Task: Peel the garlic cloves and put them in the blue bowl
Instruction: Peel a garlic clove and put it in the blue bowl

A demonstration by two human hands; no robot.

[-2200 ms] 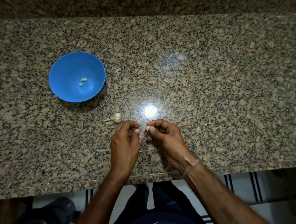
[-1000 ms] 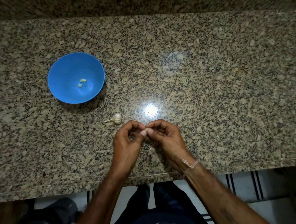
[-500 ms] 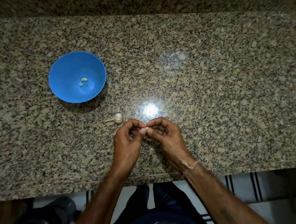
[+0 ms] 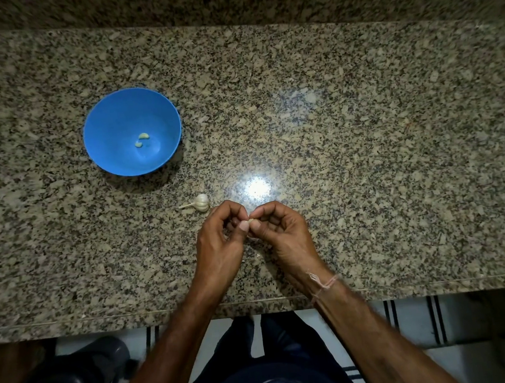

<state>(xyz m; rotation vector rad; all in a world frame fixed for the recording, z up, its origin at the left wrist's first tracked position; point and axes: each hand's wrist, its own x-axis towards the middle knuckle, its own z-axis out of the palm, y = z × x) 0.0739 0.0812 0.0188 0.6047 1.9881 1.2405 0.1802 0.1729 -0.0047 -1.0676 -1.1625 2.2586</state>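
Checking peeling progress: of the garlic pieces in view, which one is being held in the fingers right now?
The small clove, pinched between left hand and right hand. Two cloves lie in the blue bowl; the bulb rests untouched on the counter.

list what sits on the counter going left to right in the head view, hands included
blue bowl with two peeled cloves in it → garlic bulb → left hand → garlic clove pinched between both hands → right hand
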